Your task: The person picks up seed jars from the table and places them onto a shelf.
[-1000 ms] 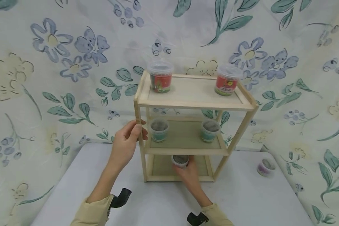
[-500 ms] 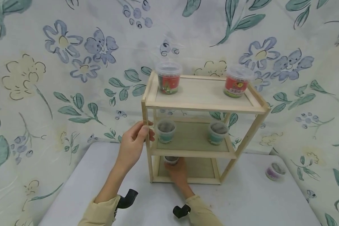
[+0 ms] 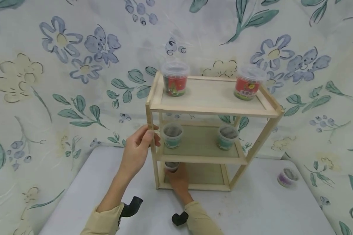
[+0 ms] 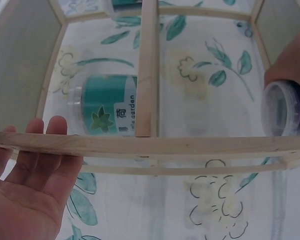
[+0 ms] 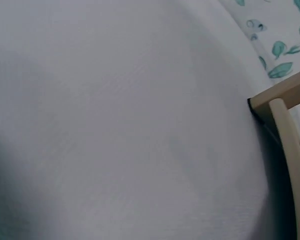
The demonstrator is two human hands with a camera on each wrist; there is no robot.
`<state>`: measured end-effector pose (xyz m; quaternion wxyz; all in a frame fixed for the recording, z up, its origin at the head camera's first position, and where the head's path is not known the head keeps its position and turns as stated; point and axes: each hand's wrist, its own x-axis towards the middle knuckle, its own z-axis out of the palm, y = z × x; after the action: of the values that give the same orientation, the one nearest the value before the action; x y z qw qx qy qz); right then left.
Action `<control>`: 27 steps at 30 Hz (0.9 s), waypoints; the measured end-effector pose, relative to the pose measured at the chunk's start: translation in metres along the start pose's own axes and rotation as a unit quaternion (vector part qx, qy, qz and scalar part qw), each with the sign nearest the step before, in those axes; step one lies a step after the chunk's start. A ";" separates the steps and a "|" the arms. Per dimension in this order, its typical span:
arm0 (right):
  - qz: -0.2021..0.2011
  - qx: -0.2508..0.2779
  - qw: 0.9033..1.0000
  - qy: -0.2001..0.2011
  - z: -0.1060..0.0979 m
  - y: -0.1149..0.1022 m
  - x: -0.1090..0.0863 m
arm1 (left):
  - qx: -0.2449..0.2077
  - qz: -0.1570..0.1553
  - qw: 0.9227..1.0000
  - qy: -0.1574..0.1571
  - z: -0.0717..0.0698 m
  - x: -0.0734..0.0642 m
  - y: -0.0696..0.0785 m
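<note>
A three-tier wooden shelf (image 3: 214, 112) stands on the white table. With its fingers curled round the front left post, my left hand (image 3: 136, 151) grips the shelf at middle-tier height; the left wrist view shows the fingers behind that post (image 4: 205, 145). My right hand (image 3: 178, 181) holds a small clear plastic cup (image 3: 172, 167) at the left side of the bottom tier. The middle tier's front rail partly covers this cup. Its lidded end (image 4: 276, 111) shows at the right of the left wrist view. The right wrist view does not show the hand.
Two lidded tubs with red labels, one left (image 3: 175, 81) and one right (image 3: 248, 85), stand on the top tier. Two green-labelled cups, left (image 3: 172, 138) and right (image 3: 227, 139), sit on the middle tier. A purple-labelled cup (image 3: 287, 178) stands on the table (image 3: 253, 202) at right.
My right hand has moved left along the bottom tier, carrying the cup from near its middle to its left side. The left hand keeps its grip on the post. The head view has shifted slightly.
</note>
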<state>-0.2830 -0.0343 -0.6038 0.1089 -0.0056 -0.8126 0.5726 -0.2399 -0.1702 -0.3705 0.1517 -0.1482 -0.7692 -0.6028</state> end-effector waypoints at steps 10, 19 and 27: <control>0.029 -0.024 0.999 -0.013 0.000 -0.004 0.000 | 0.003 -0.004 1.000 -0.003 -0.001 -0.001 0.004; 0.031 -0.005 0.999 -0.028 -0.001 -0.005 -0.001 | 0.003 -0.002 1.000 0.000 0.000 -0.001 0.004; 0.034 0.010 0.998 -0.042 -0.007 -0.004 -0.001 | 0.007 0.002 1.000 0.002 0.002 0.000 0.003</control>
<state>-0.2807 -0.0296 -0.5979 0.0555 -0.0085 -0.8098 0.5840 -0.2384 -0.1675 -0.3682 0.1548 -0.1474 -0.7728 -0.5976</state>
